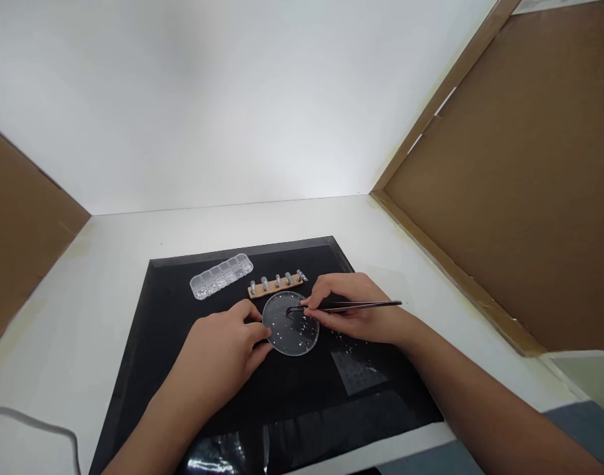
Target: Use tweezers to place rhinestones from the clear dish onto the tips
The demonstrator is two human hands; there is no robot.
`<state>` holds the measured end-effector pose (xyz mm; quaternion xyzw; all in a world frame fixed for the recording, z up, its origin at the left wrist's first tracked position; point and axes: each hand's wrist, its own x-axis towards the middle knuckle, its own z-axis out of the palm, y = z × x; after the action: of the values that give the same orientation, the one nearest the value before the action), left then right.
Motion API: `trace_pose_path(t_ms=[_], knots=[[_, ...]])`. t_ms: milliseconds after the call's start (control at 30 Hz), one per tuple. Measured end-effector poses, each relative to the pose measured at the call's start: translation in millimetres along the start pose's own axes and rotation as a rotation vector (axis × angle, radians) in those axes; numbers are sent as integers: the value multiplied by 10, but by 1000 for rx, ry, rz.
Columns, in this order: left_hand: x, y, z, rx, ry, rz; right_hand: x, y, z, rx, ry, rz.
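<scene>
A clear dish [289,326] is being held by its rim over the black mat [166,336] by the left hand [225,343]; tweezers [351,306] are being gripped by the right hand [356,320], small bits [304,319] apparently being singled out; next, steady tips are seemingly being needed.

A round, clear, shallow dish [291,331], scattered with tiny white and shiny bits [301,343]. Slim dark tweezers [364,305] reach in nearly level from the right, bent tip over the dish's upper half.
</scene>
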<state>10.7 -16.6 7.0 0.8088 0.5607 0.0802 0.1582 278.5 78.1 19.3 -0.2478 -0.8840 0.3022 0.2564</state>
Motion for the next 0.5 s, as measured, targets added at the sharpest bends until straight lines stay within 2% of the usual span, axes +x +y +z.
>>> trace_pose_path(t_ms=[233, 500], knots=[[3, 8, -10, 10, -4, -7, -5, -57, 8, 33, 11, -28], [14, -10, 5, 9, 8, 2, -5, -123, 51, 86, -75, -52]])
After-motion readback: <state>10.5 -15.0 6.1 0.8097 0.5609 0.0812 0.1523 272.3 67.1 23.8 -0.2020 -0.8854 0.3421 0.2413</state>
